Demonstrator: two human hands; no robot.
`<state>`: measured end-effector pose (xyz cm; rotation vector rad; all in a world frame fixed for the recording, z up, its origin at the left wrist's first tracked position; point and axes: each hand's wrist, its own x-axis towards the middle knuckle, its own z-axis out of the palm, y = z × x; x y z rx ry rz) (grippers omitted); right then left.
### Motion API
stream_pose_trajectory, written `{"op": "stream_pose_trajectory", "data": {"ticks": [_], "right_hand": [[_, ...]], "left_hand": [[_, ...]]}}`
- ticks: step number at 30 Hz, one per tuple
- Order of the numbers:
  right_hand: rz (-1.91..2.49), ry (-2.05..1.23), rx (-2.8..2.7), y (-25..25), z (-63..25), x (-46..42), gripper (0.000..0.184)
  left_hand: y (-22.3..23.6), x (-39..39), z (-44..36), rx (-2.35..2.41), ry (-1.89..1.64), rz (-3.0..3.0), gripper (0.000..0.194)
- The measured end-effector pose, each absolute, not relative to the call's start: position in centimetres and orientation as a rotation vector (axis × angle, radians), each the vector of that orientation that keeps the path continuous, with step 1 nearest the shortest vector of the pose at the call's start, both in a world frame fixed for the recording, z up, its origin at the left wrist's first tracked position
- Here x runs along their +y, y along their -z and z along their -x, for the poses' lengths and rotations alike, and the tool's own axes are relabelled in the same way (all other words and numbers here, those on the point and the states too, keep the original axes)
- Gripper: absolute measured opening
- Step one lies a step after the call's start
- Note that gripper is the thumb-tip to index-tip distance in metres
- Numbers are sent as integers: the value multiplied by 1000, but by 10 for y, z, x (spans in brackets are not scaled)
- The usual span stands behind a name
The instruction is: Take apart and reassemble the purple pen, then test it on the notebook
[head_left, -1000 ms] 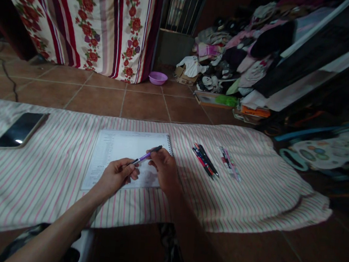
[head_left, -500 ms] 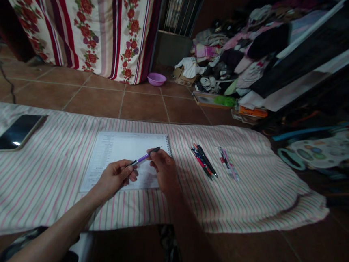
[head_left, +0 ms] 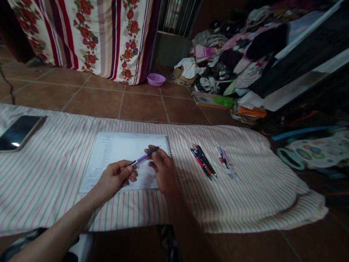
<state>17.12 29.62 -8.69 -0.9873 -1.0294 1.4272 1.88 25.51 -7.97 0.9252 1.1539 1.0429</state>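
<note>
A purple pen with a dark grip slants between my hands, its tip up to the right. My left hand pinches its lower-left end. The fingers of my right hand close on the dark grip near the tip. Beneath both hands lies a spiral-bound notebook, open to a white page with printed or written lines down its left side; my hands hide part of the page. To the right of my right hand rests a bunch of pens, black, red and orange. Beyond it is a second bunch of slim pens, pale and pink.
A striped cloth covers the low table. A phone lies face up at the left. On the tiled floor behind stand a purple basin and a heap of clothes; a floral curtain hangs at the back.
The fingers of my right hand have shifted slightly around the pen's dark grip near the tip. My left hand keeps its hold, and the pen stays at nearly the same slant.
</note>
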Motion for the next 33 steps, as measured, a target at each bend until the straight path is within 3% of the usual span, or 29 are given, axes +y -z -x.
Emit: {"op": "stream_pose_trajectory", "data": {"ticks": [5,13,23,29,33], "right_hand": [[1017,-1380,-1001,88,-169,298,17],[994,-1425,-990,83,-169,295,37],[1032,-1378,-1004,91,-168,300,19],[994,-1458,-959,83,-168,297,33],[942,-1473,-943,83,-169,295,32]], "left_hand": [[82,255,-19,1157,-1044,-915,33],[83,254,-18,1163,-1055,-909,32],[82,255,-19,1150,-1050,-912,33],[81,255,-19,1146,-1052,-925,31],[82,255,-19,1144,-1048,-923,31]]}}
